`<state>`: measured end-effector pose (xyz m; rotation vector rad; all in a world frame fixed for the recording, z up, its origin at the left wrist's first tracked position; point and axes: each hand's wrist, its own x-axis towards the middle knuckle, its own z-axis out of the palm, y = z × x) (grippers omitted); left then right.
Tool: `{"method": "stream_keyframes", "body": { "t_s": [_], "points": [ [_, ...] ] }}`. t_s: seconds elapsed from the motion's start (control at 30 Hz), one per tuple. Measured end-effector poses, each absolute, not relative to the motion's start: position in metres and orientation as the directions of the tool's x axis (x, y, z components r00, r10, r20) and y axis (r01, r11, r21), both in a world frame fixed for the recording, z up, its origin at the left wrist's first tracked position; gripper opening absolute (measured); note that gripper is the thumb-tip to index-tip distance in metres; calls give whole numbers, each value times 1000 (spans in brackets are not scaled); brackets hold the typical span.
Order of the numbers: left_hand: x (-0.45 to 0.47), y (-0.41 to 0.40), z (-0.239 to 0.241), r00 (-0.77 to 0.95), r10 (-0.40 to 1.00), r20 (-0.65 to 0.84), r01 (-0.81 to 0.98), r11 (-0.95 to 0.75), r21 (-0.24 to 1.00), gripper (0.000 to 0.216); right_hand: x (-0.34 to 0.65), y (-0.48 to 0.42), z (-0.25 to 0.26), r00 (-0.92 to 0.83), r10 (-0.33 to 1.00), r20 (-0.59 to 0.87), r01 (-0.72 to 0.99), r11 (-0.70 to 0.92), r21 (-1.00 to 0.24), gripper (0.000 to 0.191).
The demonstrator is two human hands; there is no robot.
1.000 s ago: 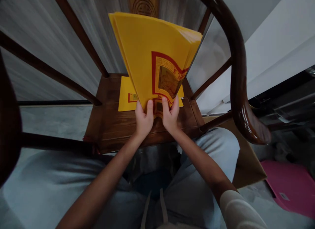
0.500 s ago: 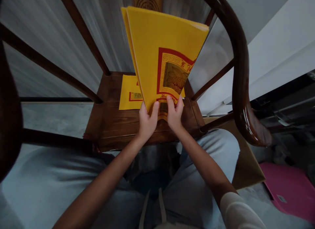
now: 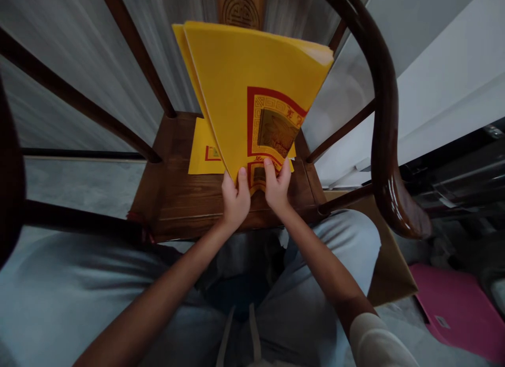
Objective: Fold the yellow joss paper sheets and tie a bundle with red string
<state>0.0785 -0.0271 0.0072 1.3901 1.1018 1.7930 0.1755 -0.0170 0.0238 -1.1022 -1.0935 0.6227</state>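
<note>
A thick stack of yellow paper sheets [image 3: 232, 88] with a red-bordered gold print stands upright and fanned over a wooden chair seat [image 3: 177, 199]. My left hand [image 3: 234, 201] grips its bottom corner from the left. My right hand [image 3: 277, 188] pinches the same corner from the right, thumb on the printed face. More yellow printed sheets [image 3: 203, 154] lie flat on the seat behind the held stack.
The chair's dark curved armrest [image 3: 384, 125] arcs along the right, with slanted rails [image 3: 130, 46] at the left. My knees in light trousers [image 3: 79, 293] flank the seat. A pink flat object [image 3: 457, 309] and brown cardboard [image 3: 390, 272] lie on the floor right.
The held stack tilted slightly right and upright, then swung back left and fanned a little wider. Both hands kept their grip on its bottom corner.
</note>
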Motion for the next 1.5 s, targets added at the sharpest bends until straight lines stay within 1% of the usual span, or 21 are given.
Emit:
{"method": "stream_keyframes", "body": {
  "t_s": [0.13, 0.23, 0.37, 0.47, 0.57, 0.63, 0.73, 0.87, 0.97, 1.07, 1.2, 1.37, 1.5],
  "points": [
    [78, -28, 5, -261, 851, 455, 23, -466, 884, 54, 173, -16, 17, 399, 844, 357, 50, 368, -928, 32],
    [77, -27, 4, -252, 862, 440, 30, -448, 894, 50, 173, -14, 13, 402, 840, 363, 64, 370, -927, 32],
    [75, -24, 2, -259, 854, 451, 72, -448, 891, 55, 173, -17, 13, 373, 836, 403, 79, 404, -911, 35],
    [72, -21, -1, -260, 817, 514, 146, -493, 858, 55, 172, -20, 13, 355, 839, 412, 98, 405, -909, 41],
    [70, -18, -1, -226, 796, 562, 196, -528, 827, 54, 171, -21, 10, 398, 821, 409, 160, 377, -912, 54],
    [71, -17, 0, -227, 790, 569, 196, -535, 822, 54, 171, -20, 5, 420, 807, 416, 212, 358, -909, 60],
    [75, -19, 0, -274, 807, 522, 126, -508, 852, 52, 170, -18, -4, 423, 813, 401, 237, 327, -915, 60],
    [80, -22, -4, -328, 854, 404, 5, -426, 905, 53, 168, -17, -8, 423, 827, 372, 236, 295, -926, 56],
    [74, -21, -5, -318, 875, 366, 1, -386, 923, 52, 169, -18, -4, 418, 823, 384, 256, 299, -919, 53],
    [65, -14, -2, -334, 838, 431, 62, -437, 897, 52, 172, -20, 0, 428, 819, 383, 281, 282, -917, 51],
    [61, -5, 1, -373, 754, 540, 99, -546, 832, 67, 171, -24, -1, 398, 826, 398, 294, 296, -909, 49],
    [65, -9, -6, -373, 748, 549, 158, -532, 832, 57, 168, -27, -11, 346, 823, 450, 318, 349, -882, 55],
    [61, -16, -4, -333, 749, 572, 144, -559, 816, 51, 173, -25, -11, 343, 803, 488, 323, 387, -864, 64]
  ]
}}
